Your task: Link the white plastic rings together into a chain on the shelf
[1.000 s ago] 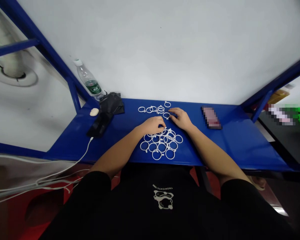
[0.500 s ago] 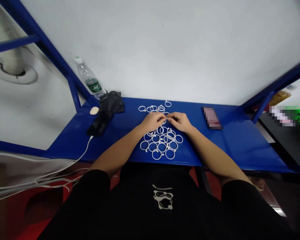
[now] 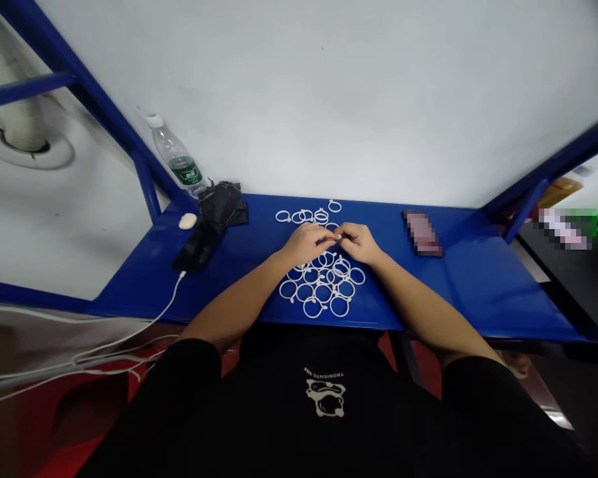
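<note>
Now, on the worktop (image 3: 244, 255), the left hand (image 3: 305, 243) has its fingers pinched on a white ring (image 3: 338, 237), mostly hidden, just beyond a cluster of similar rings (image 3: 333, 291); rightward, the right hand (image 3: 361, 243) closes its fingers on that ring's small end. A second ago the hands were apart, the left over the cluster; their meeting suggests two-handed work on the ring's end.

Rings (image 3: 323, 283) before me on the table (image 3: 458, 265)
Nearer cluster (image 3: 333, 290) closest to me, farther cluster (image 3: 313, 220) behind it, by the wall (image 3: 323, 106); bottle (image 3: 182, 162) left of both.
</note>
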Demonstrator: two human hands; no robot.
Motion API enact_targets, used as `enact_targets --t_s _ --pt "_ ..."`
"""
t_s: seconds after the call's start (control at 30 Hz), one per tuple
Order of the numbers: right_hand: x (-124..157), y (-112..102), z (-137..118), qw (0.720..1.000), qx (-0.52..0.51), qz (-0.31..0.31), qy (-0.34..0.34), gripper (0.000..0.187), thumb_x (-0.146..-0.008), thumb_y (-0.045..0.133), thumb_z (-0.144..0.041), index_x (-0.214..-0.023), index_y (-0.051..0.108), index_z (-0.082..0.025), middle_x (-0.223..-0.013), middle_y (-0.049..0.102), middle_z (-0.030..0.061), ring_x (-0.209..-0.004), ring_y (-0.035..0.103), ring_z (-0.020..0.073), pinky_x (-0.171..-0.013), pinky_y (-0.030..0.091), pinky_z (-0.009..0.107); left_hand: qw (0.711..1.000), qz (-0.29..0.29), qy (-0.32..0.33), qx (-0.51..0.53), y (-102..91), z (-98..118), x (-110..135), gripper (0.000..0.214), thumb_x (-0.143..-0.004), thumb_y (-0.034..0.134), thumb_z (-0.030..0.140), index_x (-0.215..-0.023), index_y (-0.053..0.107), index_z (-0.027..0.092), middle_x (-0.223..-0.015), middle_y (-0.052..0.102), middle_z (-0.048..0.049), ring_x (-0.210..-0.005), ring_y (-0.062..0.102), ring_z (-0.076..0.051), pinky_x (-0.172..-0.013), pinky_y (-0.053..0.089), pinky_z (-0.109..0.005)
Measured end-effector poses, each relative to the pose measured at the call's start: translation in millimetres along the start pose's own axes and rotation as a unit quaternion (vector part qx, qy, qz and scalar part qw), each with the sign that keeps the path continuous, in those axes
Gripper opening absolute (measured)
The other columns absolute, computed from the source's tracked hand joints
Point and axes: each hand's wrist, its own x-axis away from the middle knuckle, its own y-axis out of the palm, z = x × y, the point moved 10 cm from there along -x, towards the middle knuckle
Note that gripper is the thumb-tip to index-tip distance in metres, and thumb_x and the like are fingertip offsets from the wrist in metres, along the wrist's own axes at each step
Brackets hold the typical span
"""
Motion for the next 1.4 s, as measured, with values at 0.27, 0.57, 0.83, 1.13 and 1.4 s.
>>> enact_targets --t_s 0.27,0.57,0.83,1.13,1.4 --pt "2 -10 8 0.998 0.009 0.049 0.035 0.033 -0.093 0.06 -0.03 -0.122 0.072 -0.023 -0.11 0.08 0.0068 -0.072 0.068 0.018 -0.071 0.055 0.033 0.997 0.071 -0.012 -0.027 -25.6 -9 0 0.01 -0.103 0.068 0.026 -0.102 0.078 0.025 -0.098 0.079 -0.0046 -0.091 0.073 -0.02 -0.091 0.056 -0.038" --pt "6 13 -1 0.987 0.039 -0.155 0.006 0.02 -0.089 0.069 -0.028 -0.105 0.078 -0.021 -0.105 0.077 0.0065 -0.084 0.069 0.0198 -0.078 0.054 0.034 0.973 0.141 -0.148 -0.108 -56.2 -58 5 0.011 -0.096 0.074 0.021 -0.106 0.08 0.021 -0.135 0.071 -0.0104 -0.106 0.072 -0.025 -0.093 0.056 -0.039" --pt "8 24 0 0.984 0.041 -0.174 0.001 0.008 -0.085 0.065 -0.021 -0.089 0.071 -0.019 -0.093 0.068 0.0043 -0.078 0.061 0.0164 -0.074 0.046 0.03 0.994 -0.09 -0.047 -0.043 8.6 -17 5 0.016 -0.101 0.068 0.031 -0.109 0.08 0.024 -0.104 0.078 -0.004 -0.096 0.071 -0.02 -0.086 0.054 -0.034" --pt "4 -1 -5 1.0 -0.007 -0.026 0.007 0.01 -0.087 0.066 -0.023 -0.097 0.066 -0.021 -0.088 0.069 0.0025 -0.07 0.058 0.0153 -0.066 0.044 0.028 0.991 -0.117 -0.053 -0.022 19.0 -17 6 0.016 -0.1 0.066 0.034 -0.095 0.075 0.022 -0.093 0.075 -0.0039 -0.085 0.068 -0.019 -0.075 0.048 -0.033" --pt "3 11 6 0.997 -0.039 -0.046 0.047 0.019 -0.096 0.063 -0.033 -0.102 0.073 -0.018 -0.083 0.071 0.0014 -0.064 0.054 0.0131 -0.062 0.043 0.026 0.995 -0.044 -0.078 -0.033 5.1 -23 4 0.009 -0.096 0.068 0.023 -0.087 0.072 0.021 -0.087 0.073 -0.0019 -0.076 0.063 -0.015 -0.071 0.045 -0.031"
